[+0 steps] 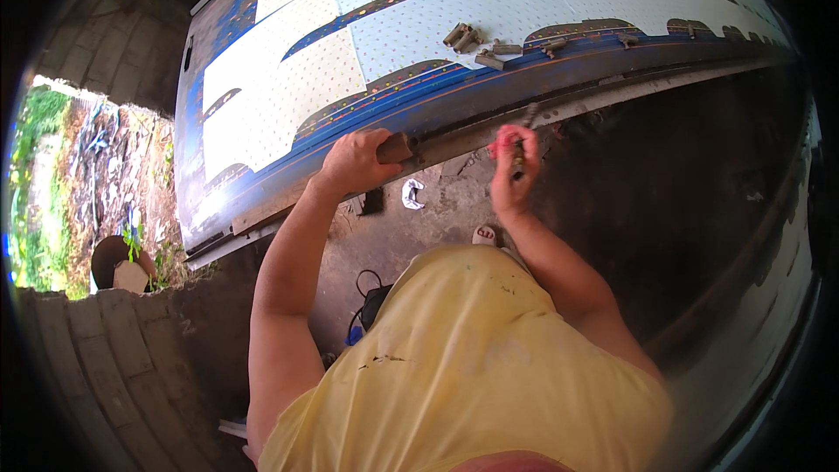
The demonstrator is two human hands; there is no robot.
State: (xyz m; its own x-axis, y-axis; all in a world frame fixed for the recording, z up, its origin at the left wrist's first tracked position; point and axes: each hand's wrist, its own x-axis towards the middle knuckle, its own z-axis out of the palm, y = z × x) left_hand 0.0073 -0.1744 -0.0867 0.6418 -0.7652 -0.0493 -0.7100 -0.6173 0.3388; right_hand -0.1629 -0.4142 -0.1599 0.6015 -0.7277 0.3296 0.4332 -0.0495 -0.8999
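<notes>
My left hand (354,162) is at the table's near edge. Its fingers are closed around a short brown metal cylinder (396,149), which looks like a stub of pipe. To the right, just off the same edge, my right hand (516,170) is raised and closed on a small tool with red on it. A thin, blurred shaft (532,114) sticks up from that hand toward the edge rail. The exact kind of tool cannot be made out. Several similar metal cylinders (468,39) lie on the tabletop beyond my hands.
White and pale blue sheets with small dots (402,31) cover the long, blue-edged table. A metal rail (594,96) runs along its near side. On the floor lie a crumpled white scrap (412,194) and a dark block (371,201). A wall opening (87,183) is at left.
</notes>
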